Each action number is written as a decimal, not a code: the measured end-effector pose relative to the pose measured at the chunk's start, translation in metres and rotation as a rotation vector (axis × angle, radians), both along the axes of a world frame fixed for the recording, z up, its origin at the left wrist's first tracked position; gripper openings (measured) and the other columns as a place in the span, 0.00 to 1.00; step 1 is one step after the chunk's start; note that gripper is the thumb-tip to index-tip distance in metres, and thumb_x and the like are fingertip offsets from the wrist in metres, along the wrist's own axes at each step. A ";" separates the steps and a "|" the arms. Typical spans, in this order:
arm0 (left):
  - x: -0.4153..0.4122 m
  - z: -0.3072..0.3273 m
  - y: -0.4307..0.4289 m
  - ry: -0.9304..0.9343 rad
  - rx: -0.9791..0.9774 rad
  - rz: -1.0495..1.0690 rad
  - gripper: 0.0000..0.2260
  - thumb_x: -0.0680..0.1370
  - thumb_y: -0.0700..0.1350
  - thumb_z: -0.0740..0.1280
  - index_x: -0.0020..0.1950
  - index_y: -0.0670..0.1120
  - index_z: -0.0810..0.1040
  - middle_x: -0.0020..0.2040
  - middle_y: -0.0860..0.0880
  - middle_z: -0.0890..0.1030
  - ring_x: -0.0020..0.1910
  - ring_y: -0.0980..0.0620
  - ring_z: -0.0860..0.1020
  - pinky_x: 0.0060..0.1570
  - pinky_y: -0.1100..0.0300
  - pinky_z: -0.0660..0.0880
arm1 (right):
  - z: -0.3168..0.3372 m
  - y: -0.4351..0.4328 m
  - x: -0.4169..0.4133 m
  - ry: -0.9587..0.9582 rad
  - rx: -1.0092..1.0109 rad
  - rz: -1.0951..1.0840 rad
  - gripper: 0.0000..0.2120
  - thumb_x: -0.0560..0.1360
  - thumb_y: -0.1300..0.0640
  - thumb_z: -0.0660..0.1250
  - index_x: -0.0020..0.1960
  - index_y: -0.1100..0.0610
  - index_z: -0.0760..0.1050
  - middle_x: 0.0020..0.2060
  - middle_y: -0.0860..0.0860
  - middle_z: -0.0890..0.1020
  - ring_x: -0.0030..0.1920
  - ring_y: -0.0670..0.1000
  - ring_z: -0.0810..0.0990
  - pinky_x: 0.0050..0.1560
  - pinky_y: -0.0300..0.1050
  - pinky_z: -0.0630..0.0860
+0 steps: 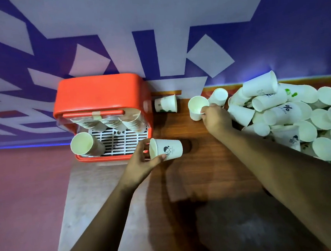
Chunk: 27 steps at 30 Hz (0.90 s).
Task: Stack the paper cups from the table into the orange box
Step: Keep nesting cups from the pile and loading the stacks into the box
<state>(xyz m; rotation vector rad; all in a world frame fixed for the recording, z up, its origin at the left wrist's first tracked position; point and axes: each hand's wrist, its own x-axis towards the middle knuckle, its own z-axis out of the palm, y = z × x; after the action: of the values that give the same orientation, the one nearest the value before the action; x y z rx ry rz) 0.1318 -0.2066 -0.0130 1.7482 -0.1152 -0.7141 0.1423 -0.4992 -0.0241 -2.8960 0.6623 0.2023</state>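
Fingers of L hand grip cup; orange box holds stacks.

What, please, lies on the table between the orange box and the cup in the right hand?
In the head view, a single paper cup with green print lies on its side there, close beside the orange box.

Matt white paper cups; glossy orange box, seemingly plastic; smooth wood-grain table.
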 end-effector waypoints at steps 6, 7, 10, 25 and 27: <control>0.003 0.010 0.030 -0.037 -0.037 0.078 0.32 0.66 0.64 0.77 0.65 0.54 0.73 0.60 0.53 0.81 0.57 0.48 0.81 0.54 0.50 0.78 | 0.037 0.039 -0.031 -0.378 0.370 -0.044 0.14 0.75 0.53 0.72 0.55 0.60 0.83 0.50 0.54 0.72 0.50 0.56 0.77 0.55 0.40 0.71; 0.005 0.014 0.037 -0.053 -0.049 0.085 0.32 0.66 0.64 0.76 0.65 0.54 0.73 0.60 0.53 0.81 0.57 0.48 0.81 0.52 0.52 0.78 | 0.046 0.048 -0.036 -0.406 0.388 -0.055 0.13 0.74 0.53 0.73 0.54 0.60 0.84 0.53 0.53 0.71 0.54 0.55 0.76 0.59 0.37 0.69; 0.016 0.025 0.060 -0.123 -0.069 0.116 0.30 0.68 0.62 0.74 0.66 0.51 0.73 0.60 0.52 0.81 0.57 0.48 0.80 0.50 0.55 0.76 | 0.072 0.075 -0.048 -0.412 0.425 -0.119 0.12 0.74 0.52 0.72 0.52 0.60 0.84 0.65 0.54 0.70 0.64 0.51 0.72 0.62 0.32 0.62; 0.082 0.055 0.192 -0.398 0.184 0.266 0.35 0.67 0.63 0.76 0.70 0.55 0.68 0.67 0.53 0.69 0.67 0.50 0.70 0.66 0.45 0.72 | 0.106 0.231 -0.049 -0.405 0.838 -0.139 0.34 0.66 0.45 0.77 0.67 0.44 0.65 0.62 0.42 0.75 0.60 0.48 0.76 0.59 0.54 0.78; 0.088 0.049 0.195 -0.407 0.231 0.242 0.40 0.64 0.67 0.75 0.70 0.52 0.66 0.67 0.53 0.69 0.68 0.47 0.69 0.65 0.43 0.71 | 0.105 0.244 -0.045 -0.405 0.831 -0.139 0.35 0.66 0.45 0.77 0.68 0.44 0.64 0.63 0.42 0.74 0.62 0.48 0.75 0.61 0.53 0.77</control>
<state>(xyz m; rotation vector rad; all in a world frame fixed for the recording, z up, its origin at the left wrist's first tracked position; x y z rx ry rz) 0.2202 -0.0115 0.0361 2.0692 -0.0984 -0.1940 0.0978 -0.2550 0.0809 -2.0019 0.5292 -0.1093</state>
